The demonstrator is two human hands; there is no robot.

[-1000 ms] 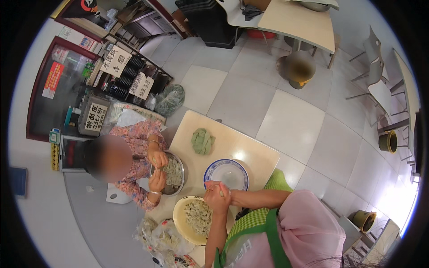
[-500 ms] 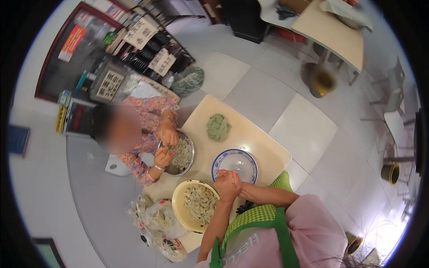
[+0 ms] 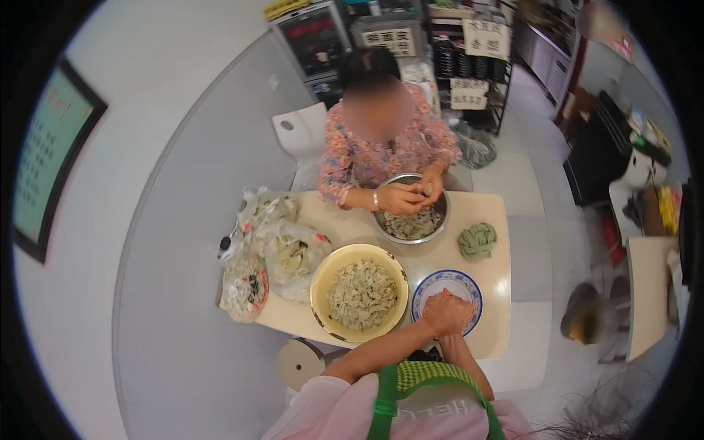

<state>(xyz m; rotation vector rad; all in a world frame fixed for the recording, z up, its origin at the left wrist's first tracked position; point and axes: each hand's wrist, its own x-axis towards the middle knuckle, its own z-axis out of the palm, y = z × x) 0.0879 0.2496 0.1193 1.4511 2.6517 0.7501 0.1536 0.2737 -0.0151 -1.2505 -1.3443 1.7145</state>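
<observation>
Both of my hands meet over a white dish with a blue patterned rim (image 3: 479,295). My left hand (image 3: 444,312) is closed and lies across my right hand (image 3: 452,334), which is mostly hidden beneath it. Whatever is pressed between them cannot be made out. Just left of the dish stands a cream-yellow enamel basin (image 3: 317,301), its rim chipped, holding many pale grey-green chopped pieces (image 3: 361,295). Across the table, a co-worker's hands (image 3: 411,196) pinch a small pale lump over a steel bowl (image 3: 440,229) with similar pieces in it.
A crumpled pale-green bundle (image 3: 477,240) lies near the table's right edge. Clear plastic bags of food (image 3: 293,253) crowd its left end, beside a bag of whitish pieces (image 3: 246,290). A round stool (image 3: 300,364) stands below. Behind the co-worker are a white chair (image 3: 304,136) and shelving.
My view has swung to the left, so the table now appears squarer and the co-worker straight across. My hands stay pressed together over the dish.
</observation>
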